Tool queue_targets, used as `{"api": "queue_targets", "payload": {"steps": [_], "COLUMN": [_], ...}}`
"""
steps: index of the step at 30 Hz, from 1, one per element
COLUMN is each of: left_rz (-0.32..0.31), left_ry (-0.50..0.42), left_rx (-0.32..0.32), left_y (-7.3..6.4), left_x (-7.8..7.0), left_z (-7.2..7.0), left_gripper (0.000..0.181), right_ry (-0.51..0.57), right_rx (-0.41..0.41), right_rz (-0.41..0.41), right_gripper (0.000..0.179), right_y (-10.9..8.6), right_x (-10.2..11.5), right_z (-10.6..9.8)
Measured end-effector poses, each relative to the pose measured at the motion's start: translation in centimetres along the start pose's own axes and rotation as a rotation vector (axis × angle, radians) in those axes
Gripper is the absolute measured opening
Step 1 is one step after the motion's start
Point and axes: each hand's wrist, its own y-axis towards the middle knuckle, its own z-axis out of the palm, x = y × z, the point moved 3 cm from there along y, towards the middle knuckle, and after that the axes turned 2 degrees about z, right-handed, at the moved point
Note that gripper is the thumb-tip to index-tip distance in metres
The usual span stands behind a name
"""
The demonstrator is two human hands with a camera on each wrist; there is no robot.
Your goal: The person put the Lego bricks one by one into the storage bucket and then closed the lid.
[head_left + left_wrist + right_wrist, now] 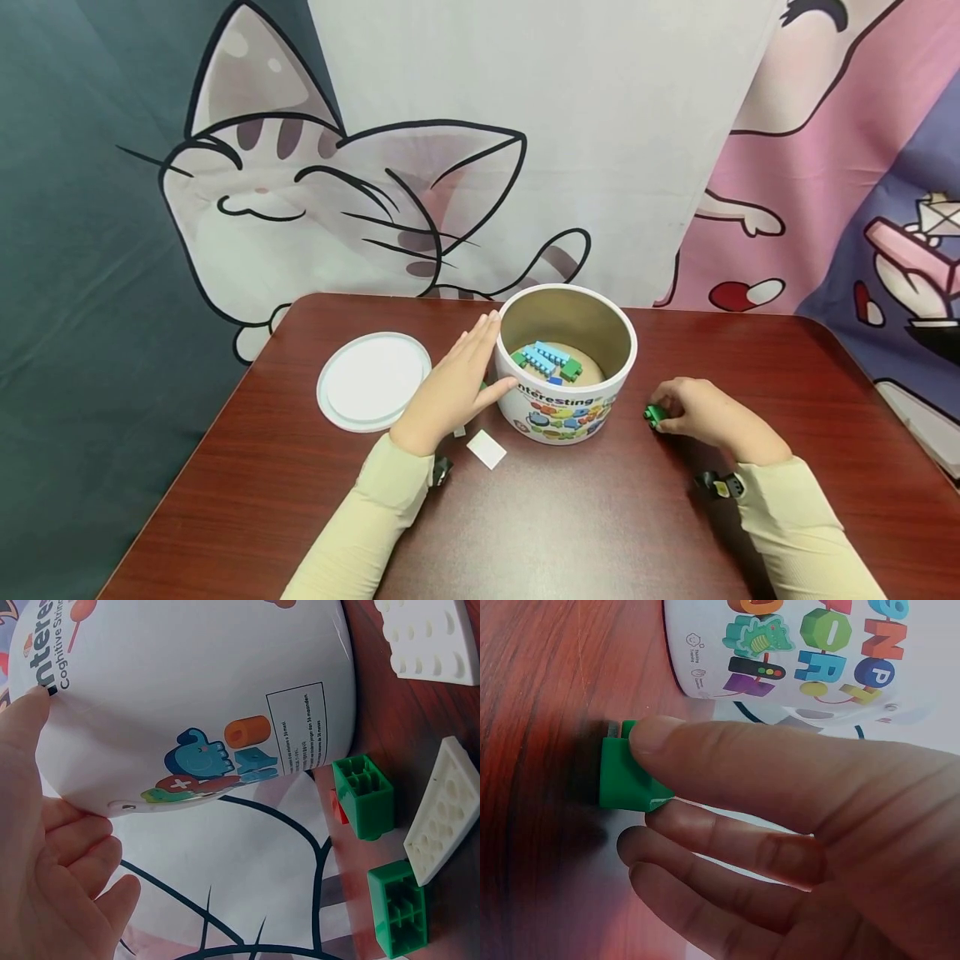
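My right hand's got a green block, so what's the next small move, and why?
Probably lift the block over the open tub: your right hand pinches it, your left hand touches the tub's side, and other blocks lie inside.

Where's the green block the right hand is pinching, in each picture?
Head: the green block is right of centre, in the right hand.
Left wrist: not in it; those two green blocks are different.
Right wrist: the green block is left of centre.
Shared landmark: the white bucket, in all three.
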Motion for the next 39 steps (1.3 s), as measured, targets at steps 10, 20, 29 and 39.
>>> {"api": "queue_targets", "payload": {"steps": [10,20,29,39], "left_rz": [0.008,0.006,0.016,0.009], "left_ry": [0.016,0.015,0.012,0.009], "left_rx": [-0.003,-0.002,-0.01,-0.001], "left_y": [0.1,0.0,0.0,0.0], "left_x": [0.0,0.0,0.0,-0.1], "left_z": [0.0,0.0,0.0,-0.1], "left_gripper": [0.085,0.086,0.085,0.085], "right_ry": [-0.036,-0.023,-0.027,-0.042], "right_rx": [-0.031,-0.098,-0.207,-0.365], "right_rz": [-0.029,-0.011,0.004,-0.003], "right_gripper": [0.021,0.019,0.019,0.016], "right_y": [0.3,0.3,0.1,-0.6], "right_x": [0.3,1.2,2.3,3.4], "right_z": [0.0,-1.0,-2.2,-4.3]}}
